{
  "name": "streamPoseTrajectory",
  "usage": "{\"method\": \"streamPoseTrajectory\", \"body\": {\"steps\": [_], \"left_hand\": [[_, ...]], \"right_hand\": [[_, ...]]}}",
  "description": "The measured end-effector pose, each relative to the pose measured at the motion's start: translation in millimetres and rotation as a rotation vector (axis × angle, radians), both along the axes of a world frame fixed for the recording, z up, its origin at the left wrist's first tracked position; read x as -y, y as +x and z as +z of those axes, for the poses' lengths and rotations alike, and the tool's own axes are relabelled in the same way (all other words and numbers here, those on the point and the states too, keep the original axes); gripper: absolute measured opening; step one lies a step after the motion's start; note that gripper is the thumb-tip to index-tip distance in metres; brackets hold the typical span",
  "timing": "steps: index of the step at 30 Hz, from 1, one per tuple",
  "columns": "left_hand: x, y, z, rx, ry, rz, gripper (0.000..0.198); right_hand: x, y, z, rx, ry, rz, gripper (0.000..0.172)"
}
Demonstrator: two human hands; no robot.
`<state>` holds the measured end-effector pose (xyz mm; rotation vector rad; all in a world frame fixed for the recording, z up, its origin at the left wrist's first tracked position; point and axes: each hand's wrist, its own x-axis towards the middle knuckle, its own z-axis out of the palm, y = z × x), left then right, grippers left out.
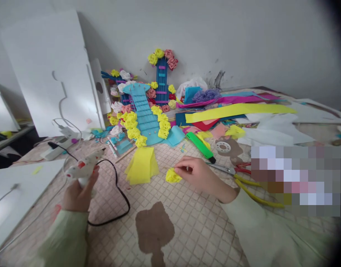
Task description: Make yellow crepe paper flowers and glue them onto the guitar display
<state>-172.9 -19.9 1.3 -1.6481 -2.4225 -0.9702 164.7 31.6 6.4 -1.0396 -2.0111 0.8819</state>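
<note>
My left hand (79, 193) is wrapped round the grip of a white hot glue gun (83, 168) with red spots, its nozzle pointing up and to the right. A yellow crepe paper flower (173, 175) is pinched between the thumb and fingers of my right hand (197, 173), low over the table. Between my hands lies a stack of yellow paper pieces (142, 165). Behind it a light blue paper guitar (145, 118) leans back, with rows of yellow flowers along both its sides.
A green utility knife (200, 146), a tape roll (223, 147) and scissors (223, 168) lie right of centre. Yellow-handled pliers (259, 193) rest beside my right forearm. Coloured paper strips (239, 109) pile up behind. A black cord (123, 211) loops near my left hand, and a power strip (58, 145) sits at left.
</note>
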Motion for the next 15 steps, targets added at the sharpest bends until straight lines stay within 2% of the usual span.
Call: {"method": "streamPoseTrajectory", "body": {"steps": [2,3,7,10,13,15], "left_hand": [[-12.9,-15.9,0.6,-0.029,-0.056,0.211,0.039],[-18.5,-21.8,0.4,-0.039,-0.066,0.249,0.040],[-34.8,-34.0,-2.1,-0.070,-0.081,0.293,0.039],[-40.1,-34.6,-2.5,-0.077,-0.146,0.339,0.046],[-36.6,-33.9,0.4,-0.075,-0.308,0.350,0.054],[-29.3,-35.6,3.1,-0.095,-0.335,0.291,0.052]], "right_hand": [[-0.3,-0.1,-1.0,0.001,-0.007,-0.001,0.015],[-0.4,-0.1,-1.4,0.000,-0.009,-0.001,0.015],[-0.4,-0.1,-1.2,-0.007,-0.003,0.002,0.015],[-0.3,0.3,-0.7,-0.012,0.005,-0.002,0.015],[-0.5,0.6,-1.0,-0.013,0.012,-0.002,0.015],[-0.7,0.6,-1.6,-0.008,0.015,-0.002,0.015]]}}
